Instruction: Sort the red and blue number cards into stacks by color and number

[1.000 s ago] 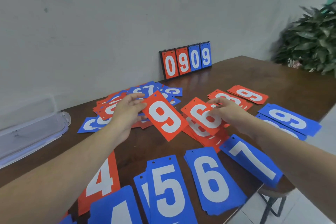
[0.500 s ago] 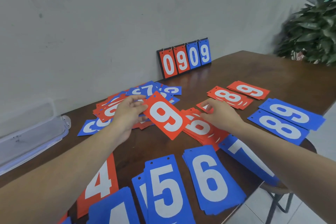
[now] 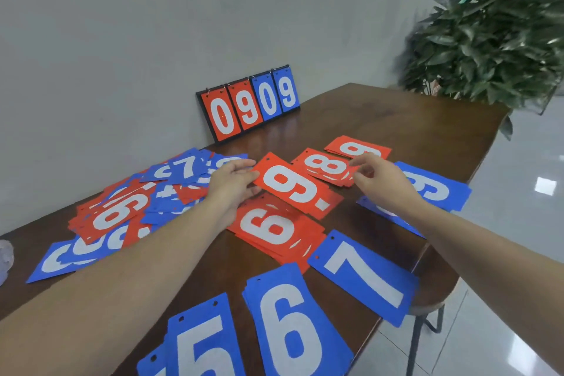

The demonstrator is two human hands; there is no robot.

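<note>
Pinching a red 9 card (image 3: 294, 186), left hand (image 3: 233, 185); right hand (image 3: 380, 181) seemingly loose, empty.

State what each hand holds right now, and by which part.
The left hand pinches the red 9 card by its near-left short edge. The right hand holds nothing.

A scoreboard (image 3: 248, 104) stands at the back edge of the table (image 3: 396, 119), against the wall, with a plant (image 3: 494, 36) beyond the far right corner. A loose heap of cards (image 3: 146, 201) spreads along the left part of the tabletop, and sorted stacks lie to its right: the 6 stack (image 3: 274, 230) mid-table, the 8 stack (image 3: 326, 166) and 9 stack (image 3: 358, 148) behind it. Along the near edge lie the 5 stack (image 3: 198, 345), a second 6 stack (image 3: 293, 323) and, rightmost, the 7 stack (image 3: 363, 276).
</note>
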